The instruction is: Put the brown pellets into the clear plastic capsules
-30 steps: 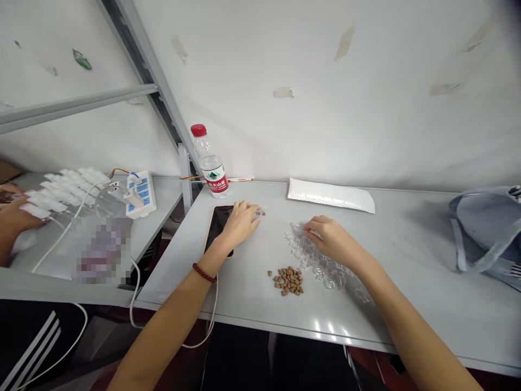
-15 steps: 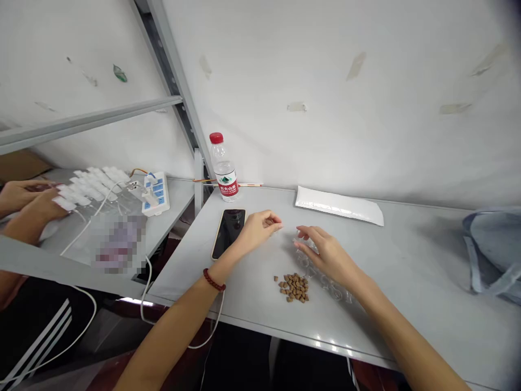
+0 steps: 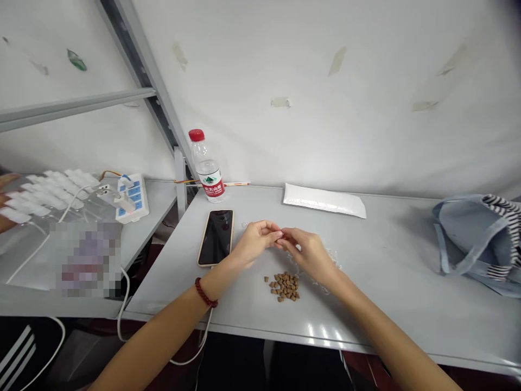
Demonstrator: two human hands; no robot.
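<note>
Over the grey tabletop, my left hand (image 3: pixel 258 239) and my right hand (image 3: pixel 306 248) meet at the fingertips. Both are pinched closed around something small, which the fingers mostly hide. A red bead bracelet (image 3: pixel 204 293) circles my left wrist. Just below the hands lies a small heap of brown kibble-like pieces (image 3: pixel 285 285), with one piece apart on its left. Small clear plastic pieces (image 3: pixel 332 256) are spread beneath and beside my right hand, partly covered by it. A phone (image 3: pixel 217 237) with a dark screen rests left of my left hand.
A red-capped water bottle (image 3: pixel 208 168) stands at the back left by the metal frame. Near the wall lies a white padded packet (image 3: pixel 324 201); a blue cloth bag (image 3: pixel 474 239) sits at the right. On the neighbouring table are a power strip (image 3: pixel 133 200) and another person's hand (image 3: pixel 7 182).
My hands, apart before, have come together at the fingertips. The view has turned right, bringing more of the blue bag into sight.
</note>
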